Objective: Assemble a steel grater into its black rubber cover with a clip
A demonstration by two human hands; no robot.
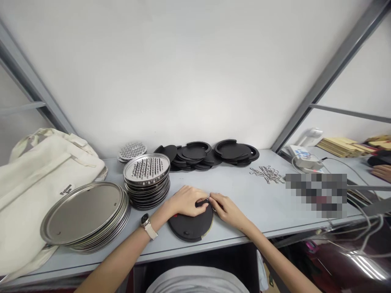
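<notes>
Head view: a cream cloth bag [45, 171] lies farthest left of the grip; nearer stand stacked metal trays [87, 211], then stacked round graters [146, 169] beside the left hand [187, 200], which clasps a black disc [191, 228] directly beneath it. Beyond lie piled black rings [195, 151]. Bent fingertips of the right hand [224, 208] meet the disc's right edge; whether they pinch anything, I cannot tell. Farther right, small metal pieces [268, 174] lie heaped.

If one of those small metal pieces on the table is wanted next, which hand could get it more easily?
Probably the right hand: it is nearer the small metal pieces, while the left hand lies over the black disc, farther away.
</notes>
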